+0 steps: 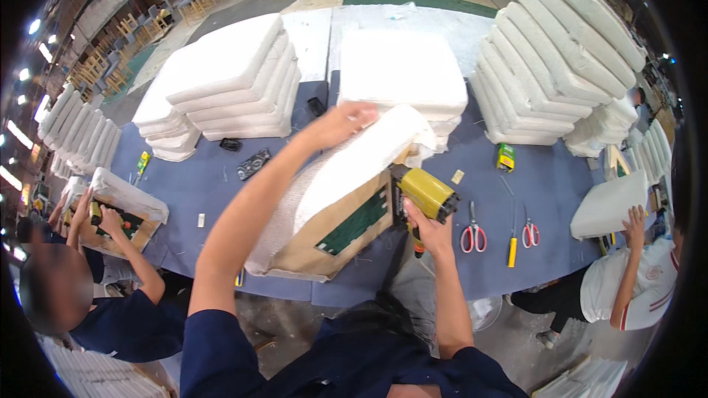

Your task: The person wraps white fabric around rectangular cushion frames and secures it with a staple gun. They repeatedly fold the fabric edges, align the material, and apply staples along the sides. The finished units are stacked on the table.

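Note:
A seat cushion (317, 214) stands tilted on the blue table in front of me. Its underside shows a tan board with a dark green webbed panel, and loose white fabric (358, 155) drapes over its upper edge. My right hand (430, 230) grips a yellow and black staple gun (426, 193), held against the cushion's right end. Above the fabric's far side, my left hand (346, 124) is slightly blurred, its fingers stretched out with nothing visible in them. Whether it touches the fabric I cannot tell.
White cushions are stacked at the back left (236, 88), middle (402, 70) and right (546, 66). Red-handled scissors (473, 236), a snipper (530, 233) and a yellow-handled tool (512, 250) lie right. Co-workers handle cushions at the left (122, 214) and right (612, 205).

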The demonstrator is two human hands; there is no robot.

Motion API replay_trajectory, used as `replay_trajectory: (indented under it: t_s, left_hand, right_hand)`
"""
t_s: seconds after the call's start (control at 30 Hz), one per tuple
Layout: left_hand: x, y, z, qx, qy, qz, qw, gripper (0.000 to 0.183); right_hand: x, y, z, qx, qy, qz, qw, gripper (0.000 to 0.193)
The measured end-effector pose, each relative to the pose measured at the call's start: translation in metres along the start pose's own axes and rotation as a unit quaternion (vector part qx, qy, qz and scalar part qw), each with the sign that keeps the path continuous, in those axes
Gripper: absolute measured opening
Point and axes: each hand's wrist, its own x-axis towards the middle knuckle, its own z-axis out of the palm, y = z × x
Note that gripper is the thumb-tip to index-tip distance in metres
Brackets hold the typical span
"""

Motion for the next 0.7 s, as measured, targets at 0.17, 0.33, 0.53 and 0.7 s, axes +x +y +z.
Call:
replay_trajectory:
  t_s: [0.17,0.33,0.53,0.7]
  left_hand:
    - [-0.005,-0.019,0.011,-0.020,-0.005,0.051,0.998,0.080]
    - [-0.022,-0.016,0.025,0.347,0.132,0.060,0.927,0.061]
    - [-0.045,0.000,0.051,0.488,0.229,0.098,0.837,0.057]
    - [-0.048,0.008,0.053,0.472,0.210,0.113,0.849,0.067]
  right_hand:
    - [0.003,0.008,0.030,-0.096,0.050,-0.093,0.990,0.031]
    - [0.024,0.011,0.038,-0.160,0.053,-0.219,0.961,0.022]
    - [0.038,-0.013,0.029,0.014,-0.003,-0.060,0.998,0.035]
    - [0.040,-0.020,0.024,0.005,-0.028,-0.043,0.999,0.038]
